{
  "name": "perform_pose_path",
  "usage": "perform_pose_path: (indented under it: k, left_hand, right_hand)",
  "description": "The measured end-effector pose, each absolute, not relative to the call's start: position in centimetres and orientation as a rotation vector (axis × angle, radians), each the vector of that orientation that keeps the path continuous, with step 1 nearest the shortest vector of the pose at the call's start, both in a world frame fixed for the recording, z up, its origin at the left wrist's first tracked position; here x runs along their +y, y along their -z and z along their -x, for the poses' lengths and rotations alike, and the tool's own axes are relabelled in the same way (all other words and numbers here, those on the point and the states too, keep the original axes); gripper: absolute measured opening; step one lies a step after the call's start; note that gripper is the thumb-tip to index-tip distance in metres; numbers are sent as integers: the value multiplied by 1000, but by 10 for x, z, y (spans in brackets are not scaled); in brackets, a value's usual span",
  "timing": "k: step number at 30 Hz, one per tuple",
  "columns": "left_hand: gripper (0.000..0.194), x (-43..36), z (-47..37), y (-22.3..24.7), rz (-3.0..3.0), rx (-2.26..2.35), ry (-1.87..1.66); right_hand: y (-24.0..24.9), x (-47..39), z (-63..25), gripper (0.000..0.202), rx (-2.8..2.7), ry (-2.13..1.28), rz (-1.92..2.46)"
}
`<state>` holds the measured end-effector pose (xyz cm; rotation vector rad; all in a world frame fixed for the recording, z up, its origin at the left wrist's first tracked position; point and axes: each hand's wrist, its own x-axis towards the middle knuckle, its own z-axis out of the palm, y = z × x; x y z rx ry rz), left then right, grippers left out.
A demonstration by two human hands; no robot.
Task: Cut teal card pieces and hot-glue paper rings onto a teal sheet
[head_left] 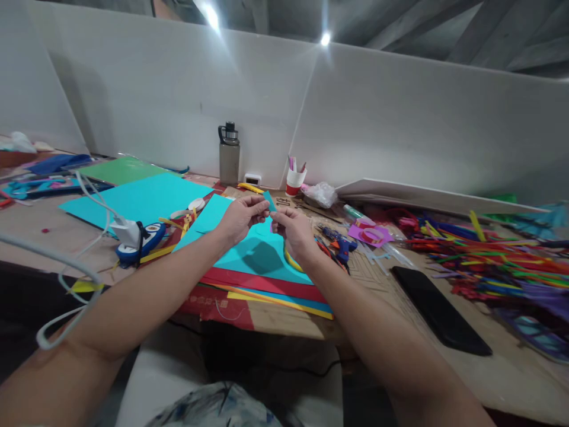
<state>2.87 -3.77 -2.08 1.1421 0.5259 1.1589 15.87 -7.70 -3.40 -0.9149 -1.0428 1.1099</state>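
Observation:
A small strip of turquoise paper (268, 199) is pinched between my two hands, above the middle of the table. My left hand (243, 218) grips its left side with thumb and fingers. From the right, my right hand (293, 228) holds its lower end. Beneath both hands lie turquoise sheets (231, 261), with a shadow on them. Red, blue and yellow sheets (275, 289) stick out under their front edge. Part of a yellow curved thing (291, 261) shows beside my right wrist; the rest is hidden.
A blue glue gun (343, 246) and a black phone (438, 308) lie to the right, before a heap of coloured strips (484, 255). A bottle (229, 157) and a paper cup (295, 180) stand at the back. On the left, a white plug (125, 231) sits on a blue power strip (149, 243).

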Motion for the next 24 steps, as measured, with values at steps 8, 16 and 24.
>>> perform_pose_path:
  k: [8, 16, 24]
  left_hand:
    - [30, -34, -27, 20, -1109, 544, -1126]
    - [25, -35, -27, 19, -1164, 549, -1126]
    - [9, -32, -27, 16, -867, 633, -1100]
  right_hand:
    - [30, -74, -163, 23, -934, -1323, 864]
    - [33, -74, -163, 25, -1075, -1208, 942]
    - [38, -79, -160, 38, -1398, -501, 1018]
